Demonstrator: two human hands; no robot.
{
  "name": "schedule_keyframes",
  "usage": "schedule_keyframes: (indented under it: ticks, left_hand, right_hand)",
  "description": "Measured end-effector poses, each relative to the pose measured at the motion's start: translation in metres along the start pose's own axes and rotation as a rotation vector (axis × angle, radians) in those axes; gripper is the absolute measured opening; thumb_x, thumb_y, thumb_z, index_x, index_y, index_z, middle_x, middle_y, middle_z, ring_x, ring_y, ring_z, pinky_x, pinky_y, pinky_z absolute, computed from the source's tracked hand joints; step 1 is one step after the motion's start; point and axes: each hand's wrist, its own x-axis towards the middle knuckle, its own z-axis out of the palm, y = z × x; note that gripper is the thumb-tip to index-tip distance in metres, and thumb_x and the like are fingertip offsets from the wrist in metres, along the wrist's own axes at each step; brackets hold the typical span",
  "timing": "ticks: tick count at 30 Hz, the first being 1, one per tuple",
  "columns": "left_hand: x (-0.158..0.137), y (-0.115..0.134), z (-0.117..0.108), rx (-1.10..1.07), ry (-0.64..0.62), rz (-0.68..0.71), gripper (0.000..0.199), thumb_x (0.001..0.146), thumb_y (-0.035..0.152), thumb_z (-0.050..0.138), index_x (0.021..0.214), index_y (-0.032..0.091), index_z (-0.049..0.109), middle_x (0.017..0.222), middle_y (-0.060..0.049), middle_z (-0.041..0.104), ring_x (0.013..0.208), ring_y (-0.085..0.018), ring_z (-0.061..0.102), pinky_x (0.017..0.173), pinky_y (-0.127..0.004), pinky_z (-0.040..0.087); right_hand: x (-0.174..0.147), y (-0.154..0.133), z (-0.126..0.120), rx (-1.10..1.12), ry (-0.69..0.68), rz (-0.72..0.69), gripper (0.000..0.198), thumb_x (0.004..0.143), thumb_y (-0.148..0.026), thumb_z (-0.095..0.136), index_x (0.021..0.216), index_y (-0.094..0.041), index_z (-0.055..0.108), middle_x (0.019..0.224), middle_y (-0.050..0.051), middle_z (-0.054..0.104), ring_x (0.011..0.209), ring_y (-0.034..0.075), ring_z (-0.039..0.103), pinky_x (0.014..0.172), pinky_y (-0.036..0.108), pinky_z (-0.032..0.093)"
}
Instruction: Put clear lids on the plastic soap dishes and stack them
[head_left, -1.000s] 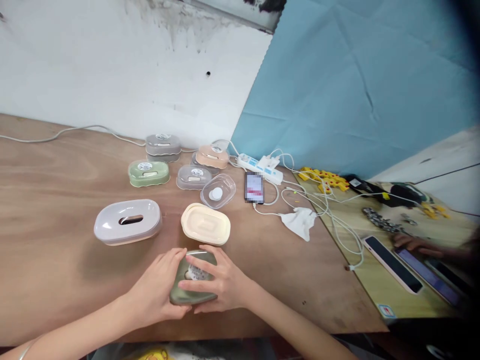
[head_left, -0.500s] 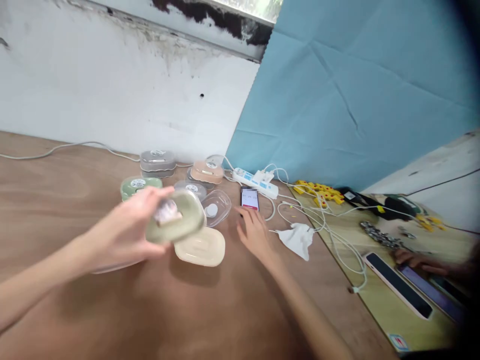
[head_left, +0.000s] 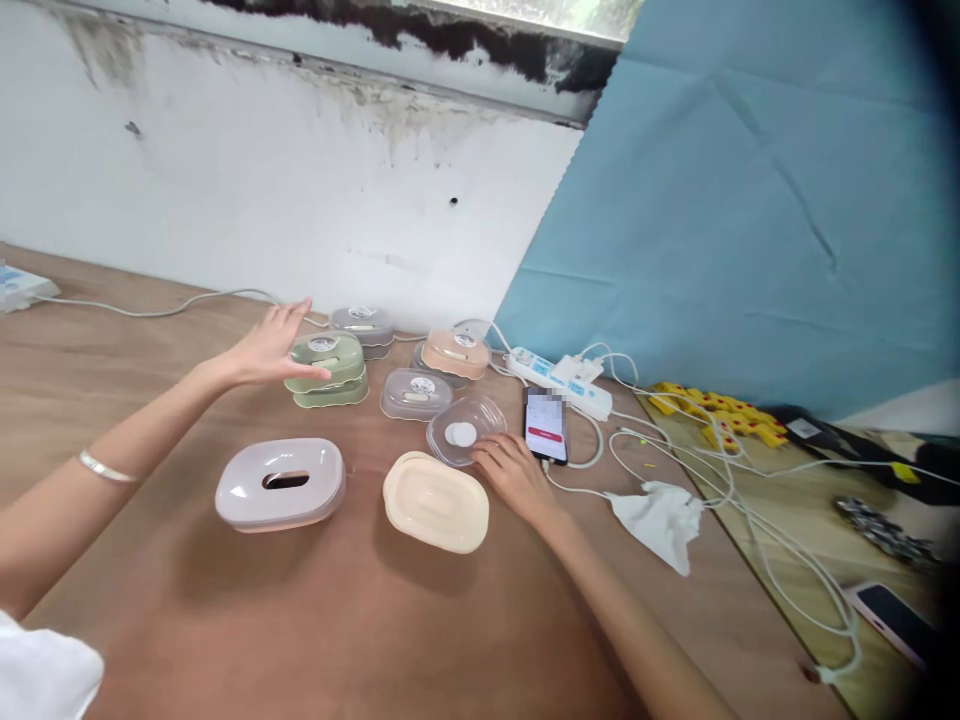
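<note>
Seven soap boxes (head_left: 328,357), perhaps; two phones (head_left: 545,425).

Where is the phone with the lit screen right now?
The phone lies on the wooden table right of centre, just beyond the right hand, between the clear round lid and the white power strip.

The near half of the table (head_left: 300,620) lay bare, giving open passage. Farther back, the lavender box (head_left: 280,484), cream lid (head_left: 436,500) and clear bowl (head_left: 465,440) stood close together. The phone (head_left: 545,426), power strip (head_left: 559,381) and cables (head_left: 750,520) blocked the right side.
</note>
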Motion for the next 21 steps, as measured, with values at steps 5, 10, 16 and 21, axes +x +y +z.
schedule_keyframes:
  ticks: [5,10,16,21]
  left_hand:
    - [-0.082,0.017,0.008,-0.061,-0.195,0.204,0.098,0.071,0.062,0.065,0.147,0.019,0.021,0.146,-0.014,0.034,0.132,-0.034,0.033,0.104,-0.044,0.034]
    - [-0.143,0.014,0.034,-0.122,-0.192,0.072,0.096,0.071,0.054,0.066,0.148,0.017,0.020,0.137,-0.017,0.044,0.122,-0.036,0.045,0.095,-0.045,0.042]
    - [-0.163,0.043,0.013,-0.307,0.000,0.132,0.096,0.071,0.035,0.068,0.147,0.026,0.009,0.142,-0.012,0.035,0.126,-0.032,0.041,0.099,-0.044,0.042]
    - [-0.179,0.102,0.072,-0.565,-0.127,0.288,0.109,0.058,0.029,0.080,0.143,0.026,0.012,0.142,-0.014,0.036,0.129,-0.036,0.038,0.106,-0.051,0.035]
  right_hand:
    - [0.003,0.002,-0.003,0.053,0.057,0.081,0.017,0.091,-0.016,0.047,0.082,-0.017,0.061,0.081,0.007,0.066,0.080,0.021,0.059,0.074,0.037,0.046]
    - [0.010,0.000,-0.014,0.217,0.341,0.223,0.022,0.094,-0.028,0.046,0.109,-0.018,0.058,0.085,0.008,0.065,0.081,0.022,0.060,0.076,0.038,0.045]
    - [0.024,-0.032,-0.063,0.670,0.420,0.467,0.041,0.095,-0.034,0.043,0.136,-0.027,0.044,0.087,0.002,0.053,0.078,0.016,0.051,0.073,0.031,0.045]
    - [0.013,-0.088,-0.097,1.206,0.099,0.604,0.043,0.097,-0.047,0.031,0.135,-0.032,0.044,0.083,-0.001,0.044,0.062,0.010,0.045,0.055,0.023,0.042]
